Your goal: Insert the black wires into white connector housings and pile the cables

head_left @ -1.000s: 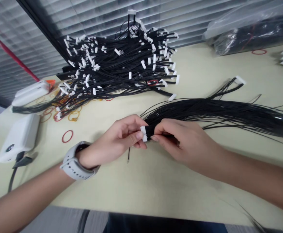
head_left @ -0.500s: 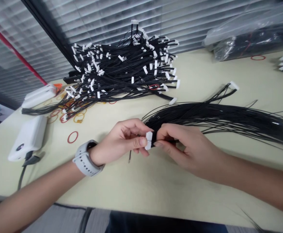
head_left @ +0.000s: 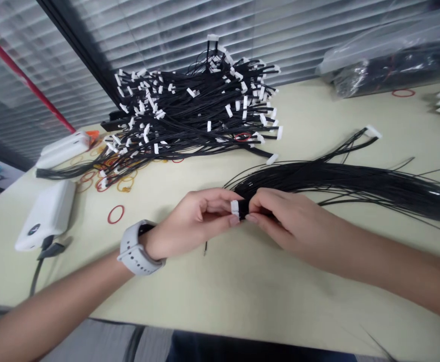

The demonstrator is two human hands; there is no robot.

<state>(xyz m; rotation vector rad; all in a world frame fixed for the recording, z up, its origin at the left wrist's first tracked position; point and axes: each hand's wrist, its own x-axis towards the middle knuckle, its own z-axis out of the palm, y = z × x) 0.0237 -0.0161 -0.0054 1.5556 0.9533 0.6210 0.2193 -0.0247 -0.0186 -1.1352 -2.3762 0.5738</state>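
Observation:
My left hand (head_left: 195, 221), with a grey watch on its wrist, pinches a small white connector (head_left: 235, 207) between thumb and fingers. Touching it from the right, my right hand (head_left: 284, 218) is closed on the black wires that run into the connector. These wires belong to a long loose bundle of black wires (head_left: 355, 181) lying on the pale table (head_left: 220, 291) and stretching off to the right. One thin wire end hangs down below my left hand.
A big heap of finished black cables with white connectors (head_left: 197, 113) lies at the back. Rubber bands (head_left: 115, 213) are scattered at the left, near two white devices (head_left: 46, 213). A plastic bag of cables (head_left: 389, 55) sits at the back right.
My hands have stayed together on the connector, with the fingers shifting slightly and the connector turning. The view has drifted a little, moving everything slightly right and down.

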